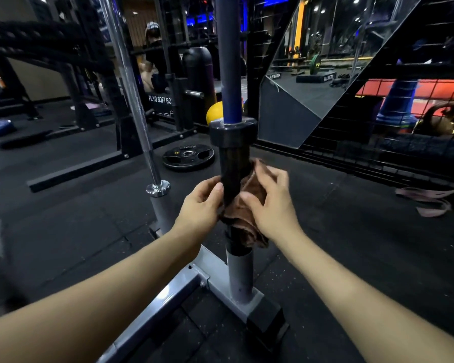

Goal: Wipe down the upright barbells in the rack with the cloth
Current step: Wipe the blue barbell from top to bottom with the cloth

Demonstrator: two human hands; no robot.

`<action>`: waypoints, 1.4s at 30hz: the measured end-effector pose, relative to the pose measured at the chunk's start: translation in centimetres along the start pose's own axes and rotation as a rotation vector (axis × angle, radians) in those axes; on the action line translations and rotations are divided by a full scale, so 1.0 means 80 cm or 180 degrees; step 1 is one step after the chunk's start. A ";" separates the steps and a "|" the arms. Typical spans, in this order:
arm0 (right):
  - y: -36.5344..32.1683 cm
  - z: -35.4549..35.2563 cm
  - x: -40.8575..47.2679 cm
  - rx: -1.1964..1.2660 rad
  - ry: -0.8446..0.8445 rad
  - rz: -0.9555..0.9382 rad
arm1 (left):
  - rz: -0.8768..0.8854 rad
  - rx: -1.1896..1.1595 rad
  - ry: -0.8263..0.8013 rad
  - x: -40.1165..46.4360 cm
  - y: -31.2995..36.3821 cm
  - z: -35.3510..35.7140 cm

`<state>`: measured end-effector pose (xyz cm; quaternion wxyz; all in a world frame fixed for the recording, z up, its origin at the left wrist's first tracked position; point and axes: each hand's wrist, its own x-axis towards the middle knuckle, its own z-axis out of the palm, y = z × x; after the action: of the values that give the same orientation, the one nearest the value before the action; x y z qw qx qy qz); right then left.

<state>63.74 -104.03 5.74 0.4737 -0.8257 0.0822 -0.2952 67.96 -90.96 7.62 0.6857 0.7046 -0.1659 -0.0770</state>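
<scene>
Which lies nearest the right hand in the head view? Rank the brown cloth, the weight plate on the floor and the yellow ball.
1. Brown cloth: under the right hand, against the dark barbell sleeve.
2. Weight plate: flat on the floor, up and left.
3. Yellow ball: farther back, behind the blue bar.

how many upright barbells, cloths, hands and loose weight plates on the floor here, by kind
upright barbells: 2 (blue, chrome)
cloths: 1 (brown cloth)
hands: 2 (left hand, right hand)
weight plates on the floor: 1 (black plate)
total: 6
</scene>
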 end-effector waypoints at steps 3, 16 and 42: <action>0.040 0.014 -0.026 -0.0286 -0.0475 0.0351 | 0.0051 0.0010 0.0052 -0.007 -0.003 0.004; 0.048 0.015 -0.037 -0.0381 -0.0399 0.0259 | -0.0603 0.0168 0.0010 -0.023 -0.053 0.002; 0.061 -0.006 -0.062 -0.0696 -0.0575 0.0244 | -0.0878 0.0402 -0.0067 -0.040 -0.070 0.014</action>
<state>60.10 -104.93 -0.16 0.3973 -0.8918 0.1025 -0.1906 65.32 -90.89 1.63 0.6212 0.7615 -0.0792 -0.1672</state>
